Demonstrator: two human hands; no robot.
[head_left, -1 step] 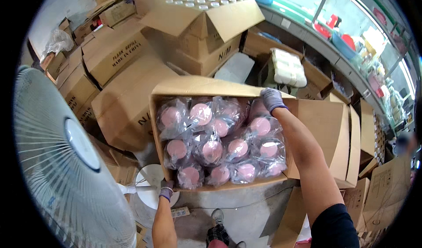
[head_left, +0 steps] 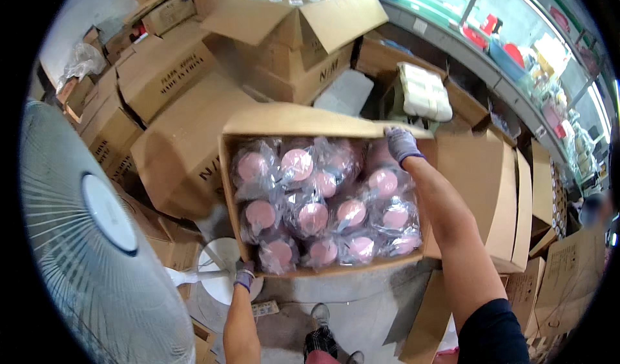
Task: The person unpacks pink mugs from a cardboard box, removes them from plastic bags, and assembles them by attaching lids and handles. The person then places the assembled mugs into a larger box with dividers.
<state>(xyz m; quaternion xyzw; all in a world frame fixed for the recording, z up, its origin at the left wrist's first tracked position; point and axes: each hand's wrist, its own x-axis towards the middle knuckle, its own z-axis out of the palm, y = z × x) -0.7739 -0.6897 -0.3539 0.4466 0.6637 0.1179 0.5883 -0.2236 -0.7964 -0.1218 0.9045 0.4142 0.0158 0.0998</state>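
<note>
Bagged items [head_left: 313, 218] in open carton [head_left: 297, 122]. Left hand [head_left: 245, 274] at its near left corner, right hand [head_left: 402, 146] at far right corner. Fan [head_left: 111, 213] left of carton, counter [head_left: 445, 43] far right, basin [head_left: 505, 62] on counter. Power strip [head_left: 264, 308] on near floor [head_left: 381, 303].

The bare right arm [head_left: 455, 235] reaches from the near right toward the far side, slanting left, slightly bent, with a short dark navy sleeve [head_left: 494, 335] at its near end. The right hand [head_left: 402, 144], in a greyish-purple fabric glove, is knuckles up, its fingers curled in a grip. The bare left forearm [head_left: 241, 330] extends almost straight ahead from the near edge. The left hand [head_left: 245, 274], in a matching glove, sits nearer and farther left, gripping, its fingers mostly hidden.
</note>
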